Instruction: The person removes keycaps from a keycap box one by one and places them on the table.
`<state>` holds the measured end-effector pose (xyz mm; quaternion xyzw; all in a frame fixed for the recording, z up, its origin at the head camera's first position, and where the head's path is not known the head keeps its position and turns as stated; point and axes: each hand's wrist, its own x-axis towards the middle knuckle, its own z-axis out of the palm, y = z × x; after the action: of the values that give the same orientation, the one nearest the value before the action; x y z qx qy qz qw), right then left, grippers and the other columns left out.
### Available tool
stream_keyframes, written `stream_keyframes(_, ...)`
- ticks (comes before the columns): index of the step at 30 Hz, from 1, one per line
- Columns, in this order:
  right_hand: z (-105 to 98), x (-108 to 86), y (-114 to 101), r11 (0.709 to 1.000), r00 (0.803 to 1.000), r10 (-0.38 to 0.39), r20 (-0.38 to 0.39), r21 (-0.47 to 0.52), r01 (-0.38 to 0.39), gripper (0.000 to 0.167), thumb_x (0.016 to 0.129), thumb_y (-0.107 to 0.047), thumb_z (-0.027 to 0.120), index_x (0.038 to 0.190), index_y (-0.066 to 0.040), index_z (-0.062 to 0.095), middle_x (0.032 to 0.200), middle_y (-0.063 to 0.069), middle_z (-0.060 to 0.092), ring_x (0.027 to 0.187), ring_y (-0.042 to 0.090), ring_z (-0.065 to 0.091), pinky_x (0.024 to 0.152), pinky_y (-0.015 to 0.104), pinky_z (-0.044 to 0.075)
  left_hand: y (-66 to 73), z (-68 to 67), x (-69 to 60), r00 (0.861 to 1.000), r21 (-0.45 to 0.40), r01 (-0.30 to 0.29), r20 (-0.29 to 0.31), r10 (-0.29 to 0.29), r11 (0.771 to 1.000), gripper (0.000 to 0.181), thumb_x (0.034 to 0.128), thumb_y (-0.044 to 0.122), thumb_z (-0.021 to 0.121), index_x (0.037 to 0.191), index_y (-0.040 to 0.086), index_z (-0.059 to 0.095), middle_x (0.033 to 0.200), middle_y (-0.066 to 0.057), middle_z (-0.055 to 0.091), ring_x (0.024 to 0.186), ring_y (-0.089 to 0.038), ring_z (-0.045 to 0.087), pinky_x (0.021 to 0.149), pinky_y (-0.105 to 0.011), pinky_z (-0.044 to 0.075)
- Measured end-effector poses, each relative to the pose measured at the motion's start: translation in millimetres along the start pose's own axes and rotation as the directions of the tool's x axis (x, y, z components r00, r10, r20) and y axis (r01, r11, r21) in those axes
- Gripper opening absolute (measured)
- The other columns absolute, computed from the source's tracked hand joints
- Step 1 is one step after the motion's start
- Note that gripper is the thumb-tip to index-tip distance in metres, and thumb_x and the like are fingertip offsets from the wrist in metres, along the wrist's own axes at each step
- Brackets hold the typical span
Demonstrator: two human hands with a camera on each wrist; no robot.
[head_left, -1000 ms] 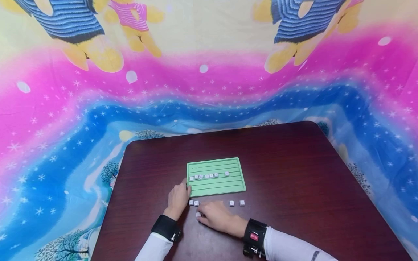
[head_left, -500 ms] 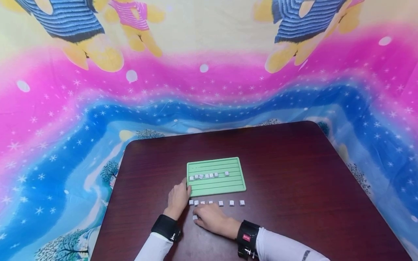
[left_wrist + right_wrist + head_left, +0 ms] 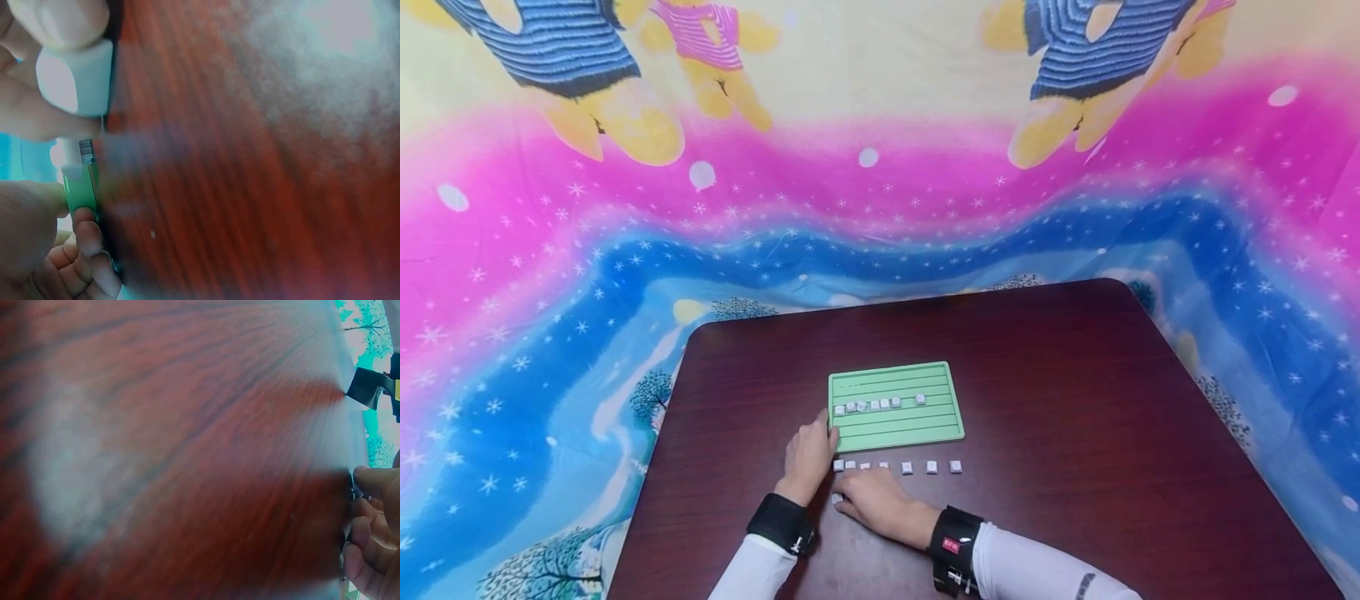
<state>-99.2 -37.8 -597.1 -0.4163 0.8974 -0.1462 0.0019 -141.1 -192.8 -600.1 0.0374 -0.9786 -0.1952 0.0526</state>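
Observation:
A green lined board lies on the table, with a row of small white blocks across its middle. At its left edge, my left hand grips the board; the left wrist view shows the thumb and curled fingers at the green edge. My right hand is low over the table in front of the board, pinching a small white block between thumb and finger. That same block looks large and tapered in the left wrist view. Its marking cannot be read.
A second row of white blocks lies on the table just in front of the board, partly hidden by my right hand. The dark red-brown table has rounded far corners. A patterned cloth hangs behind it.
My right hand has slid left with the white block, uncovering more of the front row. The left hand and the board have stayed in place.

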Motion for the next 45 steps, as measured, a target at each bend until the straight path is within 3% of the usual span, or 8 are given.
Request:
stream_keyframes(5,2.2,5.0,-2.1,1.0,1.0,0.015,-0.004,0.007,-0.015,0.011,0.092,-0.032,0.071,0.1,-0.026,0.074,0.097,-0.014,0.073,0.088,0.004,0.071,0.064,0.025,0.051,0.3,0.1,0.7,1.0,0.002,-0.001,-0.006,0.001,1.0,0.037,0.0976,0.023,0.064,0.128,0.001,0.065,0.085,-0.023,0.074,0.063,-0.034,0.069,0.052,-0.044,0.049)
stream_keyframes(17,9.4,12.7,-8.2,1.0,1.0,0.007,-0.009,-0.011,-0.007,0.005,0.091,-0.033,0.072,0.093,-0.028,0.072,0.089,-0.015,0.074,0.081,0.002,0.07,0.059,0.023,0.047,0.6,1.7,2.4,1.0,0.002,0.018,0.018,-0.018,1.0,0.039,0.0984,0.024,0.063,0.131,0.003,0.063,0.091,-0.023,0.075,0.07,-0.037,0.071,0.058,-0.048,0.052)
stream_keyframes(45,5.2,10.8,-8.1,1.0,1.0,0.024,-0.014,-0.017,-0.024,0.01,0.089,-0.035,0.074,0.092,-0.027,0.07,0.087,-0.014,0.071,0.077,0.005,0.068,0.055,0.024,0.045,1.9,1.1,2.1,1.0,-0.002,0.018,0.02,-0.018,1.0,0.039,0.0981,0.023,0.063,0.131,0.002,0.063,0.088,-0.022,0.074,0.065,-0.034,0.069,0.054,-0.045,0.05)
